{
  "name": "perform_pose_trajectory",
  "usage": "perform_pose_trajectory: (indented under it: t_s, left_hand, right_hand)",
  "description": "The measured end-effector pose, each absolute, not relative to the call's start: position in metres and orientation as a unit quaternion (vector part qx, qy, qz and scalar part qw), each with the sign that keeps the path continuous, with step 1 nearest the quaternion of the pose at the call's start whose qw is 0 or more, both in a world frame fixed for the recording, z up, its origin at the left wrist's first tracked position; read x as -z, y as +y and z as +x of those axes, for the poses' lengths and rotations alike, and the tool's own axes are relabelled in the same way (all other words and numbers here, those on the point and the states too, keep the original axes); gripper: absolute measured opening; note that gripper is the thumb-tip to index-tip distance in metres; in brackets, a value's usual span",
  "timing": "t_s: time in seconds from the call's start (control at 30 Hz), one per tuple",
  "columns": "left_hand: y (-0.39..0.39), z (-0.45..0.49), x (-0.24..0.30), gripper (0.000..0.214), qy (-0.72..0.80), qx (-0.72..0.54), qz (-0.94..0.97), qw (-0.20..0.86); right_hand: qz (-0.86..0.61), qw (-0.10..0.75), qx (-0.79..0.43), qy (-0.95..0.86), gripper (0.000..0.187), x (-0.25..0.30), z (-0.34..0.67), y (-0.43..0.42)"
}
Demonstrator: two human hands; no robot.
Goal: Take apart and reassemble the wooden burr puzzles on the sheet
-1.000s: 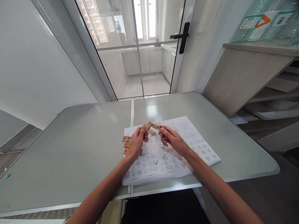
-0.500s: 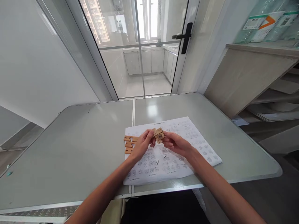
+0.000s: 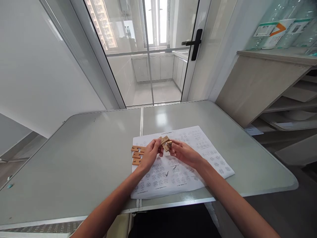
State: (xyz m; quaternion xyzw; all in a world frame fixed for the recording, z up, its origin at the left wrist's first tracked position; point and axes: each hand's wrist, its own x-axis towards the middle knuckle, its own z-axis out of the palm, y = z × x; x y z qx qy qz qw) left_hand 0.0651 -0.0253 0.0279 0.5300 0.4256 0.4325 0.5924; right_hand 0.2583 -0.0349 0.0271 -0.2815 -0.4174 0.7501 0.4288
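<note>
Several notched wooden puzzle pieces (image 3: 165, 142), crossed over one another, are held above the paper between my two hands. My left hand (image 3: 153, 150) pinches them from the left, its thumb on top. From the right, the fingers of my right hand (image 3: 182, 151) close on a piece whose end bears a dark number. Beside my left hand lie three flat wooden pieces (image 3: 135, 155) in a stack of rows, with cut-out notches and printed numbers; my hand hides their right ends. Beneath everything is a white sheet (image 3: 210, 158) printed with rows of small diagrams and a few handwritten check marks.
The grey folding table (image 3: 104, 158) has a metal seam down its middle. Behind it stands a glass door with a black handle (image 3: 196, 44). At the right, a wooden shelf (image 3: 247, 79) carries clear plastic bottles (image 3: 284, 33). A small teal bit (image 3: 10, 186) lies near the left edge.
The held wooden pieces have turned a little, and the numbered end is now partly covered by my right fingers. The view has tilted slightly upward.
</note>
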Motion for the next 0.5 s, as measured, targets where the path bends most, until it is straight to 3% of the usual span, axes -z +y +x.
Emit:
perform_pose_trajectory:
  t_s: [0.13, 0.5]
  left_hand:
    - [-0.0268, 0.0652, -0.0319, 0.051, 0.418, -0.442, 0.541, 0.581]
    - [-0.0266, 0.0597, -0.0365, 0.047, 0.427, -0.458, 0.562, 0.54]
  right_hand:
    - [-0.299, 0.438, -0.715, -0.455, 0.03, -0.0309, 0.2569, -0.0377]
    - [-0.319, 0.421, -0.675, -0.515, 0.041, -0.0342, 0.256, -0.0386]
